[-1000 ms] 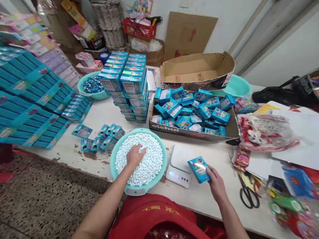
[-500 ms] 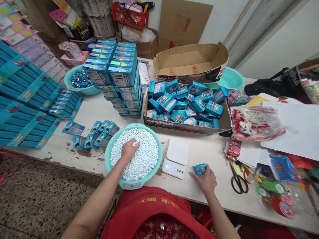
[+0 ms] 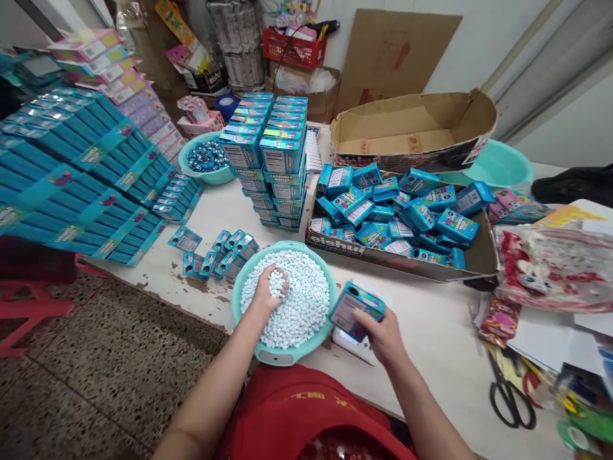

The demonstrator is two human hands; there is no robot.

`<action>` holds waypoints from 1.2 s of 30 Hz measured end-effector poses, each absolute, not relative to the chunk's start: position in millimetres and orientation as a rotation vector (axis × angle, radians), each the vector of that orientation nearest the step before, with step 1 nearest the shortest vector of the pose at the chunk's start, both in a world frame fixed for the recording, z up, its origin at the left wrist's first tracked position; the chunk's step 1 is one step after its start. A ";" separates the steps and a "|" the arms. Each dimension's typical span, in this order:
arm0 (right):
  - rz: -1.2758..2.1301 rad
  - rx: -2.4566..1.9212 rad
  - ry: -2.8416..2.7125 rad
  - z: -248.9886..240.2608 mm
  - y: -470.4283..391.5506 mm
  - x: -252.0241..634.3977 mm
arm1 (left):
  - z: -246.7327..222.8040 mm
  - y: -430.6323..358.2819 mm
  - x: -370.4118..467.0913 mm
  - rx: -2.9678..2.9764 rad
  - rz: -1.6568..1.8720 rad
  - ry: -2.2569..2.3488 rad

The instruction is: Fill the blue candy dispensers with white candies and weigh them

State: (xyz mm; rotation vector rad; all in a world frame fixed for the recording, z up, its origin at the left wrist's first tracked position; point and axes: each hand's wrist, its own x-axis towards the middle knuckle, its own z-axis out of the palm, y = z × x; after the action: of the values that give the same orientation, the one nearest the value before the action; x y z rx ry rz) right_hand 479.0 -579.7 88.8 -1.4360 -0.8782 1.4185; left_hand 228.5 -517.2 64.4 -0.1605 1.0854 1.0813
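My left hand [image 3: 269, 289] is turned palm up over a mint-green basin [image 3: 238, 332], its curled fingers cupping several small white candies [image 3: 276, 282]. More white candies [image 3: 301, 300] fill that basin. In my right hand [image 3: 384, 332] is a blue box [image 3: 357, 310], tilted, with a dark round hole at its top end, beside the basin's right rim. The box hangs above a white scale [image 3: 354, 345] and hides much of it. Left of the basin, several small blue boxes [image 3: 230, 263] lie on the table.
Behind the basin rise stacked blue boxes [image 3: 282, 153]. A carton [image 3: 373, 252] of loose blue boxes stands at the right, in front of an open cardboard box [image 3: 407, 121]. Black scissors [image 3: 510, 399] lie at the right. Packed blue trays [image 3: 90, 166] stand left.
My left hand has turned palm up with candies in it. My right hand has lifted the blue box off the table and brought it left over the scale. The view has shifted left.
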 end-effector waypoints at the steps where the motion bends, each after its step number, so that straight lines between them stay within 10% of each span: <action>1: 1.394 -1.448 -1.027 93.1 -575.5 461.3 | 71.3 -517.5 230.0 -0.145 1.101 1.058; 36: 0.835 -1.439 -1.844 104.1 -562.6 394.0 | 124.7 -526.9 272.2 0.409 1.551 1.246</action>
State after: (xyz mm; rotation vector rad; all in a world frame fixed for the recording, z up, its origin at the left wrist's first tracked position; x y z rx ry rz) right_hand 394.0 -562.6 104.1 -1.4393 -1.8444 0.8350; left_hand 272.2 -526.9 124.7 0.4093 1.2458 1.5507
